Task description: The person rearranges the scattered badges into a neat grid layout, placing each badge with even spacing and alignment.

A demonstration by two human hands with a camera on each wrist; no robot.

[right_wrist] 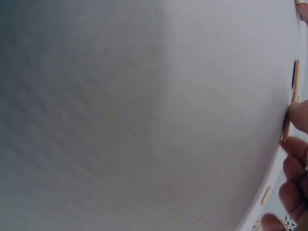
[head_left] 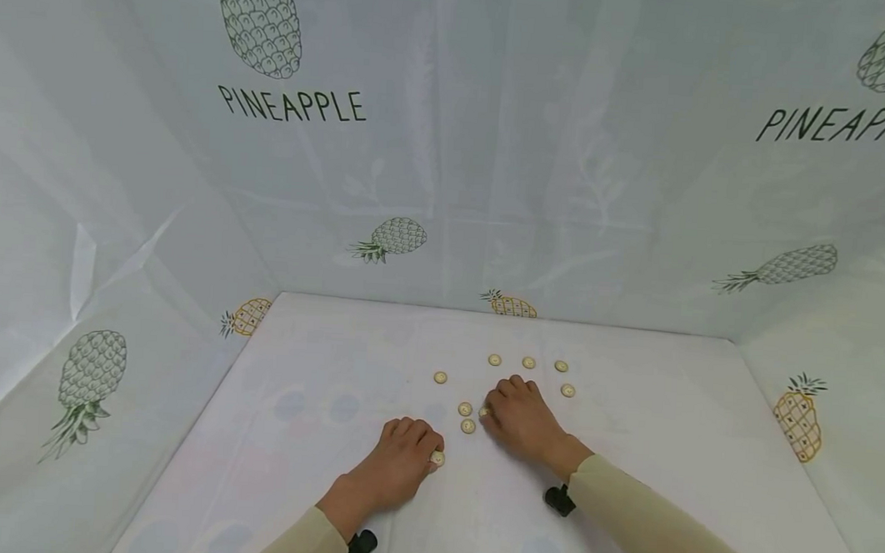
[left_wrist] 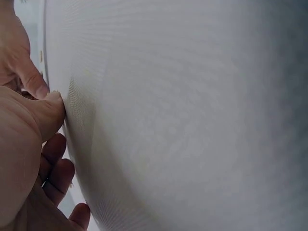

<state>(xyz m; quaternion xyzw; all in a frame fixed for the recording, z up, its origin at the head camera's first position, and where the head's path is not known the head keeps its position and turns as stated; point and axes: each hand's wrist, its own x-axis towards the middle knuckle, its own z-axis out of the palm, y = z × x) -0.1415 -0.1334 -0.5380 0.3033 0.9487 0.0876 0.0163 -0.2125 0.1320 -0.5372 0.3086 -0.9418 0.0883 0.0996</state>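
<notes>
At the lower middle of the head view, my left hand (head_left: 397, 466) pinches a small round wooden disc (head_left: 437, 458) at the tabletop. Ahead and to the right, my right hand (head_left: 525, 421) holds another disc (head_left: 484, 411) at its fingertips; its fingers cover part of it. In the right wrist view that disc (right_wrist: 287, 126) shows edge-on between thumb and finger. Just left of the right hand, two discs, one (head_left: 465, 409) and another (head_left: 468, 426), lie close together. The left wrist view shows the left thumb (left_wrist: 50, 113) against the fingers; the disc there is mostly hidden.
Farther back lie more pale discs: one (head_left: 440, 377) by itself, three in a row including the middle one (head_left: 529, 362), and one (head_left: 567, 390) below the row's right end. A white cloth covers the table (head_left: 318, 353). Pineapple-print curtains (head_left: 493, 162) surround it.
</notes>
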